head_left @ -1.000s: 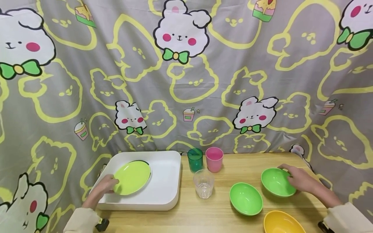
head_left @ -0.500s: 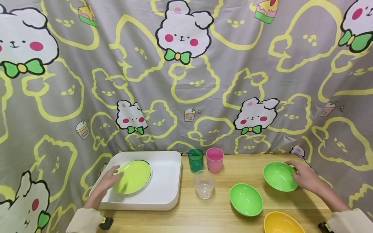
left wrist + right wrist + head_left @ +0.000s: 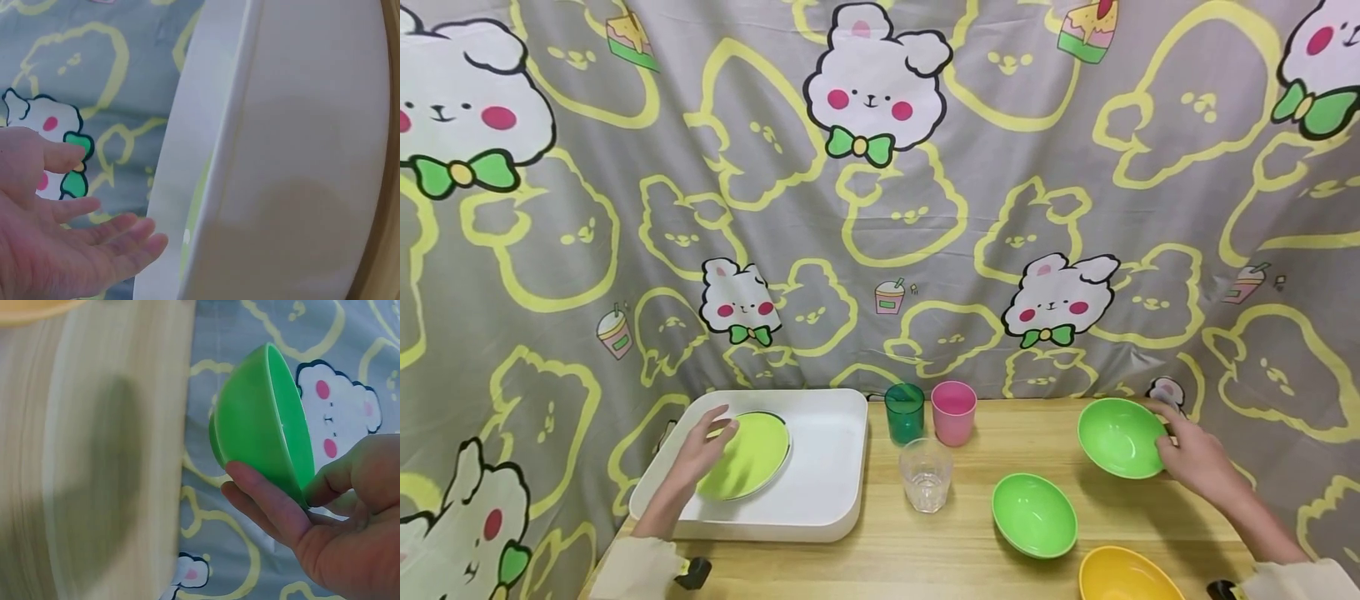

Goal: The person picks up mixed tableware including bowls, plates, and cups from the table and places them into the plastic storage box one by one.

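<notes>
One green bowl (image 3: 1122,439) is hanging above the table (image 3: 925,567) on the right, the right hand (image 3: 1198,454) clamping its rim between thumb and fingers. The left hand (image 3: 702,448) is hovering over the tray (image 3: 827,450) by the plate (image 3: 758,458), its fingers apart.

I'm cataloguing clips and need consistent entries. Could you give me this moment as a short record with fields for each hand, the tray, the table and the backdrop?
Left hand: holds nothing, fingers relaxed, near the lime plate
Right hand: grips a green bowl by its side, raised above the table
White tray: contains the lime plate
On the table: dark green cup, pink cup, clear cup, second green bowl, yellow-orange bowl (cut off by the frame)
Backdrop: grey curtain with cartoon animals
</notes>
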`<state>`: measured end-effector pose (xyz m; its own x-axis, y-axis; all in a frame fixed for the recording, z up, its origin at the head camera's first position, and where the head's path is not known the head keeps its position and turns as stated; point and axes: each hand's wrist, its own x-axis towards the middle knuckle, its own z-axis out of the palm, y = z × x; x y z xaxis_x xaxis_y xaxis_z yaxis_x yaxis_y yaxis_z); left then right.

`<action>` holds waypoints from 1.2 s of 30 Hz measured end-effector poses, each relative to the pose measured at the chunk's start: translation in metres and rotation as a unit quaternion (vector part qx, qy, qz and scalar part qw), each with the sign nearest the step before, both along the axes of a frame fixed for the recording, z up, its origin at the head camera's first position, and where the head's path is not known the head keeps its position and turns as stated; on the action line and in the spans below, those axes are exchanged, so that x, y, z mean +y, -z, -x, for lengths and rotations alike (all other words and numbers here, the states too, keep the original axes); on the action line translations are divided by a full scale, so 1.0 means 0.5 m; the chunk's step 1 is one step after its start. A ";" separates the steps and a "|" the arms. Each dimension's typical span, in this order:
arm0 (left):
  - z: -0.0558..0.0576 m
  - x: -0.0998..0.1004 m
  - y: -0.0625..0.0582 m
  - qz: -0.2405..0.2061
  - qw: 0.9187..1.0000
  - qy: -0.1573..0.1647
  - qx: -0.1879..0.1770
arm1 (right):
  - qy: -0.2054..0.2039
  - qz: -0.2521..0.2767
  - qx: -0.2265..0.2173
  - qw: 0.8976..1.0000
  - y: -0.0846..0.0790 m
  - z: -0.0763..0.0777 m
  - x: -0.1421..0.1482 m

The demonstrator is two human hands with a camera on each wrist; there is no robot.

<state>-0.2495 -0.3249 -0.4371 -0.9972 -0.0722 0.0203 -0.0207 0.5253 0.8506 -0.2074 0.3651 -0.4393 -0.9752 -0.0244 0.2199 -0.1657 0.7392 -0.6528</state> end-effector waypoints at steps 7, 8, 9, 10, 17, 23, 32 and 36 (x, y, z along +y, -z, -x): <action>0.000 0.025 -0.005 -0.033 0.999 0.017 0.010 | 0.024 0.033 0.016 0.999 -0.010 -0.001 -0.011; 0.000 0.029 -0.005 -0.038 0.999 0.019 0.010 | 0.028 0.040 0.024 0.999 -0.008 -0.002 -0.012; 0.000 0.032 -0.006 -0.041 0.999 0.021 0.010 | 0.035 0.038 0.036 0.998 -0.008 -0.003 -0.014; 0.001 0.036 -0.006 -0.046 0.999 0.024 0.011 | 0.041 0.043 0.044 0.997 -0.007 -0.004 -0.015; 0.004 0.071 -0.016 -0.106 0.993 0.041 0.023 | 0.067 0.127 0.052 0.988 -0.006 -0.011 -0.034; 0.005 0.101 -0.024 -0.134 0.988 0.053 0.045 | 0.071 0.168 0.052 0.982 -0.009 -0.014 -0.054; 0.003 0.147 -0.029 -0.169 0.978 0.088 0.084 | 0.089 0.193 0.070 0.975 -0.018 -0.022 -0.079; 0.006 0.174 -0.033 -0.187 0.972 0.097 0.100 | 0.094 0.203 0.072 0.972 -0.024 -0.029 -0.088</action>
<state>-0.2525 -0.2381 -0.4204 -0.9715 0.0762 0.2243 0.2338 0.1560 0.9597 -0.1930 0.3213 -0.4272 -0.9126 0.2686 0.3082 -0.1637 0.4509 -0.8775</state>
